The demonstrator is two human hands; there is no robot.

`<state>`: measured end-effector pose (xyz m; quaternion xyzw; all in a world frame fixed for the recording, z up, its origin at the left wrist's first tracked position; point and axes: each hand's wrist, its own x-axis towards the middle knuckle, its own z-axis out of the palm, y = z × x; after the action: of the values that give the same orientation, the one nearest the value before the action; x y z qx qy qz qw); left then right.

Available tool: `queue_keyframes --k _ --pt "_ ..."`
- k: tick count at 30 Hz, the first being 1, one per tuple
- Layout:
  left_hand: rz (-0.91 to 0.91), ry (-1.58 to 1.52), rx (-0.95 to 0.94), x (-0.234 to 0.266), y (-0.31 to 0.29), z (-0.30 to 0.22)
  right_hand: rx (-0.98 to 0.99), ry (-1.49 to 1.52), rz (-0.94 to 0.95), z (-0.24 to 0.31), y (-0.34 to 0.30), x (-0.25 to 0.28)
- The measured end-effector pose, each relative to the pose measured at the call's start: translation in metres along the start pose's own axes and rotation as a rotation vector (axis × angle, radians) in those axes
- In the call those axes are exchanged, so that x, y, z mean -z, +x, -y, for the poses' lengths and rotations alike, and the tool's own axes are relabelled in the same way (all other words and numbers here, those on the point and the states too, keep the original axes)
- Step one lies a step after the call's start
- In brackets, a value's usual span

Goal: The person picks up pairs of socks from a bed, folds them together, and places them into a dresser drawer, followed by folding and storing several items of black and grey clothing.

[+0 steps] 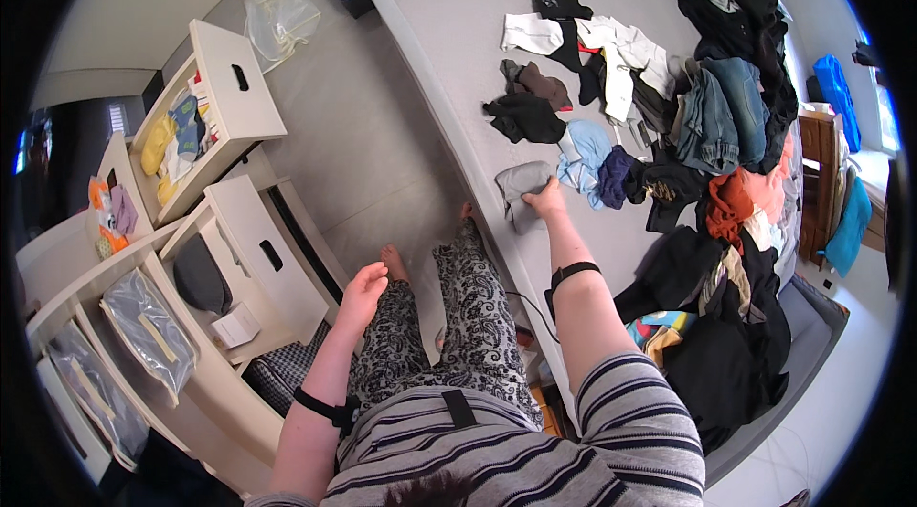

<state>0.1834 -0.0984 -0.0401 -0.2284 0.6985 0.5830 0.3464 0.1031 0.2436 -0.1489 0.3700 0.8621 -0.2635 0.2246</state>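
Right hand [546, 197] was extended over the near edge of the grey bed [449, 20], fingers closed on the upper corner of a small grey garment [521, 192] that lay crumpled at that edge. Whether the pinch held one layer of cloth or several could not be told from the head view. Left hand [363, 289] hung free beside the patterned trousers, well apart from the bed, fingers loosely curled with a gap between them and nothing in them.

Just beyond the grey garment lay a pale blue garment [585, 149] and a dark purple one [616, 173], both close enough to snag. A black item [523, 117] and a brown one [542, 84] lay farther up, white pieces [611, 49] beyond them. A large heap of dark clothing with folded jeans [721, 111] filled the far side of the bed. On the person's left stood open white drawers [224, 92], the upper one holding small coloured pieces.

Judgement: the grip sat at one corner only, so a lift would likely let the cloth hang twisted. Sound practice would be to draw the piece toward the bed edge, clear of the pale blue garment, and bring the idle left hand to a second corner before raising it.
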Motion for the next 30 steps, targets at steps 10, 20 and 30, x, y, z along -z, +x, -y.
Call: queue_keyframes --k 10,20,30 --pt "-0.01 0.06 -0.165 -0.029 0.033 -0.015 0.239 0.77 0.586 0.068 -0.054 0.002" --pt "0.14 -0.478 -0.226 -0.024 0.048 -0.067 0.5 0.856 0.911 0.142 -0.14 0.01" --pt "-0.332 -0.672 -0.129 0.06 0.062 -0.027 0.427 0.558 0.809 0.131 -0.12 0.018"
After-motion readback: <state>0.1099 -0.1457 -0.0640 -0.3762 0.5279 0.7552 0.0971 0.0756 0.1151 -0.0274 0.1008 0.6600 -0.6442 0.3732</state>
